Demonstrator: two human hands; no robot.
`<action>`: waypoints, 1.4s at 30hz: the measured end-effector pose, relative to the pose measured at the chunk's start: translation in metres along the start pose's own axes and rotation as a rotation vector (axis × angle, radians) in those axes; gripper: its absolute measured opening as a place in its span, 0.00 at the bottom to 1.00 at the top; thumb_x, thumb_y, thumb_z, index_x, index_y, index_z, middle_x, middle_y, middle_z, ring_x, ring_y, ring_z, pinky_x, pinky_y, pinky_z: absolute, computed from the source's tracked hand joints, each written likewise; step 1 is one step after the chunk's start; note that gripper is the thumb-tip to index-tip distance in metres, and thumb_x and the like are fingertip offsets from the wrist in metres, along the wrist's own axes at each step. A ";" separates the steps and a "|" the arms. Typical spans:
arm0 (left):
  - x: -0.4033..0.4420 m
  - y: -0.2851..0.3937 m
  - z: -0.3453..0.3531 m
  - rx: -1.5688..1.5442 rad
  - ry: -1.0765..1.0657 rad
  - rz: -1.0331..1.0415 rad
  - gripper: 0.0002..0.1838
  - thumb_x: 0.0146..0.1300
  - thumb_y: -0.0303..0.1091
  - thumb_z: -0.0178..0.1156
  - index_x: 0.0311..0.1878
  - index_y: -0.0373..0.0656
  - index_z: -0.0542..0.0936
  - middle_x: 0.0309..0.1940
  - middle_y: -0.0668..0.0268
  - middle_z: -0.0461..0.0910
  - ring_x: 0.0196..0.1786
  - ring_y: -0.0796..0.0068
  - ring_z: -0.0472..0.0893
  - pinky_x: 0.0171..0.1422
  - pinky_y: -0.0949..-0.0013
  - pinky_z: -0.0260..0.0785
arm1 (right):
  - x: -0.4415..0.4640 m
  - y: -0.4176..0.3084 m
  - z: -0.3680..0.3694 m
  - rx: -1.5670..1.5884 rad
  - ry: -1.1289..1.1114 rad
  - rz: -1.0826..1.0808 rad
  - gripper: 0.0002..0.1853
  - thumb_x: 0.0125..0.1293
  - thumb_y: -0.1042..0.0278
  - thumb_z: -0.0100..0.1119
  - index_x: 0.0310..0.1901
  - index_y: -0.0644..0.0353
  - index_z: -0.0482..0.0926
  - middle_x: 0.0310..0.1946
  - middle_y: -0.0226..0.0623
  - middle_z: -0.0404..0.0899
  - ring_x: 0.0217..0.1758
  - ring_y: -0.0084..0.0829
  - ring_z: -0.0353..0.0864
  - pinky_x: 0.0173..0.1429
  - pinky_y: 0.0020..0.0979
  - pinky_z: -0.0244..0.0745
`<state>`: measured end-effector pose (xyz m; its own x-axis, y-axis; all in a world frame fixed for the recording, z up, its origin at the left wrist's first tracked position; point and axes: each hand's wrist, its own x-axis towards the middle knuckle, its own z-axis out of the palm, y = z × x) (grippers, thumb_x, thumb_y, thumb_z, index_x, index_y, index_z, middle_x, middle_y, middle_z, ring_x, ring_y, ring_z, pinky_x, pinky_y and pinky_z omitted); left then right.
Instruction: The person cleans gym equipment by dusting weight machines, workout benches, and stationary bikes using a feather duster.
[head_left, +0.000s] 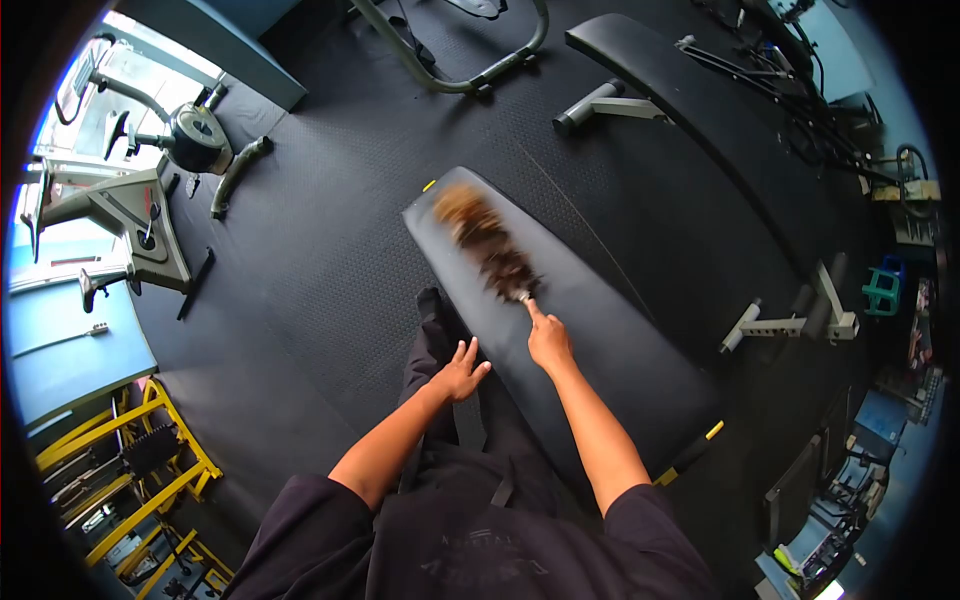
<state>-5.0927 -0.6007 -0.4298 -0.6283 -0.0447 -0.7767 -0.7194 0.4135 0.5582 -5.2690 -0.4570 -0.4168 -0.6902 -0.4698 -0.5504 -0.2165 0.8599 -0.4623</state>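
Note:
A feather duster (487,243), brown and tan and partly smeared by motion, lies over the far half of a black padded bench (610,340). My right hand (550,340) is closed round its handle, the index finger stretched along it toward the feathers. Most of the handle is hidden under the hand. To the left, my left hand (462,373) holds nothing, its fingers apart, close to the bench's near left edge and above my leg. Whether it touches the bench I cannot tell.
Exercise bikes (150,230) stand at the left, with a yellow metal frame (160,460) below them. A long black sit-up bench (690,110) runs along the upper right. A green stool (882,290) is at the far right. Dark textured matting (320,250) covers the floor.

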 end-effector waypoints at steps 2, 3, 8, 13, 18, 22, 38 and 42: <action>0.011 -0.010 -0.004 -0.021 -0.007 0.054 0.42 0.72 0.60 0.42 0.77 0.43 0.44 0.75 0.40 0.42 0.77 0.46 0.50 0.79 0.58 0.47 | 0.039 -0.012 0.016 -0.042 -0.052 -0.039 0.26 0.67 0.70 0.47 0.67 0.40 0.68 0.45 0.51 0.78 0.50 0.51 0.79 0.55 0.47 0.74; 0.014 -0.009 -0.009 -0.026 -0.017 0.058 0.41 0.72 0.60 0.42 0.77 0.43 0.45 0.76 0.43 0.42 0.76 0.46 0.51 0.78 0.58 0.48 | 0.059 -0.021 0.022 -0.068 -0.096 -0.076 0.26 0.68 0.70 0.47 0.67 0.40 0.68 0.45 0.51 0.78 0.50 0.51 0.79 0.55 0.47 0.74; 0.039 -0.021 -0.037 -0.075 -0.125 0.106 0.39 0.72 0.59 0.41 0.77 0.42 0.48 0.76 0.47 0.48 0.76 0.51 0.55 0.78 0.59 0.50 | 0.146 -0.095 0.027 -0.095 -0.027 0.130 0.26 0.68 0.70 0.47 0.68 0.39 0.68 0.52 0.52 0.77 0.51 0.50 0.79 0.55 0.47 0.74; 0.055 -0.041 -0.089 -0.200 -0.137 0.096 0.37 0.73 0.56 0.41 0.76 0.40 0.51 0.75 0.48 0.52 0.76 0.57 0.56 0.79 0.62 0.49 | 0.208 -0.141 0.049 -0.257 -0.227 -0.099 0.25 0.69 0.71 0.46 0.67 0.45 0.68 0.42 0.54 0.81 0.49 0.51 0.80 0.52 0.48 0.75; 0.062 -0.082 -0.160 -0.347 -0.003 0.038 0.36 0.74 0.51 0.43 0.74 0.32 0.53 0.73 0.47 0.56 0.77 0.57 0.55 0.79 0.64 0.46 | 0.208 -0.136 0.079 -0.079 0.074 0.041 0.27 0.67 0.75 0.48 0.69 0.52 0.66 0.36 0.57 0.78 0.41 0.54 0.80 0.47 0.50 0.74; 0.066 -0.110 -0.190 -0.400 0.058 -0.082 0.36 0.74 0.51 0.44 0.74 0.34 0.53 0.72 0.46 0.58 0.76 0.55 0.57 0.79 0.63 0.48 | 0.144 -0.134 0.089 -0.186 -0.158 -0.041 0.28 0.67 0.72 0.45 0.69 0.43 0.66 0.37 0.55 0.77 0.41 0.54 0.79 0.46 0.50 0.75; 0.057 -0.009 -0.166 0.053 -0.112 0.186 0.30 0.74 0.48 0.45 0.72 0.40 0.59 0.64 0.43 0.70 0.66 0.51 0.72 0.69 0.58 0.64 | -0.225 -0.023 0.090 0.232 1.038 0.930 0.30 0.69 0.81 0.43 0.72 0.61 0.55 0.66 0.56 0.66 0.64 0.54 0.70 0.66 0.43 0.66; 0.040 0.081 -0.084 0.230 -0.269 0.447 0.28 0.74 0.47 0.47 0.72 0.43 0.61 0.64 0.44 0.70 0.61 0.50 0.76 0.64 0.57 0.69 | -0.276 -0.007 0.116 0.555 1.419 1.266 0.26 0.73 0.75 0.40 0.72 0.63 0.56 0.69 0.54 0.62 0.71 0.50 0.63 0.73 0.39 0.59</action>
<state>-5.2013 -0.6454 -0.3913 -0.7376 0.4012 -0.5432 -0.2984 0.5279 0.7951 -4.9968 -0.3568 -0.3419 -0.2686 0.9624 0.0403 0.7614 0.2378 -0.6031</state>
